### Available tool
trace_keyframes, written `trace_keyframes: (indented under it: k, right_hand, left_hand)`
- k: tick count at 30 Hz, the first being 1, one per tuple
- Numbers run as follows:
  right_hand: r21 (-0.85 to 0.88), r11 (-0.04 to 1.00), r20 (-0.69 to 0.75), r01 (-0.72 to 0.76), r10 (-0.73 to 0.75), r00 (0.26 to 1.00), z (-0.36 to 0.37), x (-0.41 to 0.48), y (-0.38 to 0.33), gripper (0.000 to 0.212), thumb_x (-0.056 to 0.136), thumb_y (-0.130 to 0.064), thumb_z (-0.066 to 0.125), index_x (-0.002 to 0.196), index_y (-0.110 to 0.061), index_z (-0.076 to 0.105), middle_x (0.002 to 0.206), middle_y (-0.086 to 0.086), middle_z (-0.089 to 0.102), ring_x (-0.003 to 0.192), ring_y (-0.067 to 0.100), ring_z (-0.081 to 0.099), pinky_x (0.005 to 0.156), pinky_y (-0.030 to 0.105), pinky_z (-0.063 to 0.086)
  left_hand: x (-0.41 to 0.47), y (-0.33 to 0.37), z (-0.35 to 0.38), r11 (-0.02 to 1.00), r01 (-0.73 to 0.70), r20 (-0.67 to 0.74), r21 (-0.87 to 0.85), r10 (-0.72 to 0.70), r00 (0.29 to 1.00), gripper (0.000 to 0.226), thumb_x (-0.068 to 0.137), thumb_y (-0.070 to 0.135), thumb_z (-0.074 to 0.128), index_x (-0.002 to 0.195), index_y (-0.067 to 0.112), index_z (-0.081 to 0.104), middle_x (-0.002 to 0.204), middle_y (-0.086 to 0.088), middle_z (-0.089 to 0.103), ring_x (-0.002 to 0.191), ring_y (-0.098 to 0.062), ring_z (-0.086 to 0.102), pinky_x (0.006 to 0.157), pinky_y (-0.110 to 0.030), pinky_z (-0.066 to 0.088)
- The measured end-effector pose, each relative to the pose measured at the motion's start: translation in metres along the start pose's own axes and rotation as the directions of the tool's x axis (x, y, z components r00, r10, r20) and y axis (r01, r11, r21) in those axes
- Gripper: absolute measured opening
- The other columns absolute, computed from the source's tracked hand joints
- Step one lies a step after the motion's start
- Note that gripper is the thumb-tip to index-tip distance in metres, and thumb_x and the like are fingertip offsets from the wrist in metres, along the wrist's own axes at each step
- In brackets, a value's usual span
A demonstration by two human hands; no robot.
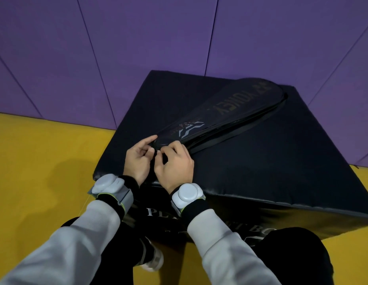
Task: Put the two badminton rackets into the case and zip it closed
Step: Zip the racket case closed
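A black racket case (226, 109) with gold lettering lies diagonally on top of a black padded box (271, 157), its wide head end at the far right and its narrow end toward me. My left hand (138, 156) pinches the narrow end of the case. My right hand (175, 161) is closed on the case edge right beside it, fingers curled at the zipper line. The zipper pull itself is hidden under my fingers. No racket shows; the case's inside is hidden. A dark strap (240, 132) runs along the case's right side.
The padded box stands on a yellow floor mat (45, 171) against a purple padded wall (137, 48). My knees and one white shoe (154, 262) are at the box's near face. Grey sensors are strapped to both wrists.
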State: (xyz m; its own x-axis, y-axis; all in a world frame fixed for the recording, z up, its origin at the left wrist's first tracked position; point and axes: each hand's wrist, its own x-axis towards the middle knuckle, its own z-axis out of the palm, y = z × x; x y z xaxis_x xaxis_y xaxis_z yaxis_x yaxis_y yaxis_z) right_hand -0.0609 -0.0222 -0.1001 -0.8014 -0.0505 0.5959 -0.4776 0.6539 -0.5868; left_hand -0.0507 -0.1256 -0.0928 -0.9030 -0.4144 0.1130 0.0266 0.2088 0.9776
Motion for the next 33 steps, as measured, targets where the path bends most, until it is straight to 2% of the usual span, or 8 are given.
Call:
trace_keyframes:
  k: [8,13,15,18,21,24,29,33]
  right_hand:
    - [0.048,0.995,-0.014,-0.087,0.088,0.996,-0.016,0.000,0.015,0.009,0.083,-0.018,0.069,0.079,-0.011,0.073,0.085,-0.001,0.061,0.075,0.020,0.060,0.059,0.036,0.051]
    - [0.128,0.964,-0.021,-0.235,0.239,0.971,-0.022,0.006,0.028,0.009,0.084,-0.023,0.070,0.078,-0.017,0.072,0.086,-0.007,0.060,0.070,0.014,0.059,0.063,0.037,0.053]
    - [0.121,0.958,0.018,-0.260,0.259,0.966,-0.021,0.006,0.029,0.009,0.084,-0.025,0.068,0.078,-0.018,0.069,0.083,-0.008,0.059,0.070,0.013,0.057,0.065,0.038,0.053]
    - [0.092,0.960,0.063,-0.263,0.258,0.964,-0.019,0.007,0.031,0.012,0.085,-0.027,0.065,0.075,-0.020,0.065,0.077,-0.007,0.057,0.069,0.014,0.055,0.065,0.039,0.053]
    - [0.075,0.963,0.079,-0.259,0.253,0.964,-0.017,0.008,0.030,0.016,0.085,-0.030,0.062,0.072,-0.021,0.063,0.072,-0.006,0.056,0.066,0.014,0.053,0.062,0.037,0.051]
    - [0.075,0.957,0.102,-0.279,0.270,0.957,-0.017,0.009,0.030,0.017,0.083,-0.031,0.063,0.070,-0.020,0.062,0.069,-0.007,0.055,0.064,0.013,0.052,0.062,0.036,0.051]
    - [0.082,0.949,0.134,-0.303,0.291,0.947,-0.016,0.011,0.032,0.023,0.082,-0.031,0.066,0.065,-0.018,0.060,0.065,-0.006,0.054,0.063,0.014,0.051,0.060,0.034,0.048]
    - [0.021,0.961,0.155,-0.276,0.269,0.950,-0.015,0.011,0.032,0.026,0.082,-0.032,0.065,0.064,-0.016,0.056,0.067,-0.005,0.054,0.063,0.015,0.049,0.058,0.030,0.043]
  left_hand:
    - [0.003,-0.004,0.002,1.000,-0.003,-0.035,0.002,0.003,0.999,0.041,0.097,-0.008,0.049,0.127,0.014,0.066,0.074,0.001,0.054,0.059,0.003,0.052,0.067,-0.010,0.046]
    - [0.002,-0.006,0.004,1.000,-0.027,-0.078,0.011,0.028,0.997,0.041,0.097,-0.006,0.049,0.121,0.022,0.068,0.075,0.001,0.055,0.061,0.003,0.053,0.068,-0.013,0.047]
    - [0.001,-0.007,0.006,1.000,-0.029,-0.075,0.005,0.030,0.997,0.040,0.095,-0.004,0.054,0.117,0.026,0.069,0.085,-0.005,0.053,0.070,0.002,0.055,0.076,-0.014,0.048]
    - [-0.004,-0.009,0.009,0.983,-0.122,-0.108,0.136,0.137,0.985,0.040,0.089,0.003,0.068,0.115,0.034,0.069,0.112,-0.005,0.043,0.104,-0.001,0.052,0.097,-0.010,0.040]
    - [-0.009,-0.012,0.011,0.943,-0.236,-0.075,0.235,0.260,0.963,0.033,0.086,0.007,0.074,0.113,0.027,0.072,0.128,-0.002,0.035,0.123,-0.015,0.047,0.108,-0.031,0.044]
    - [-0.011,-0.013,0.010,0.903,-0.318,0.056,0.290,0.315,0.947,0.027,0.088,0.013,0.075,0.114,0.020,0.073,0.136,-0.002,0.036,0.134,-0.021,0.043,0.107,-0.038,0.046]
    - [-0.004,-0.010,0.012,0.729,-0.445,0.215,0.519,0.393,0.894,0.024,0.094,0.014,0.064,0.118,0.012,0.068,0.142,-0.007,0.049,0.142,-0.031,0.038,0.110,-0.041,0.039]
    - [-0.001,-0.008,0.015,0.628,-0.485,0.287,0.608,0.395,0.872,0.027,0.091,0.005,0.057,0.116,0.007,0.066,0.142,-0.012,0.051,0.146,-0.038,0.033,0.094,-0.052,0.051]
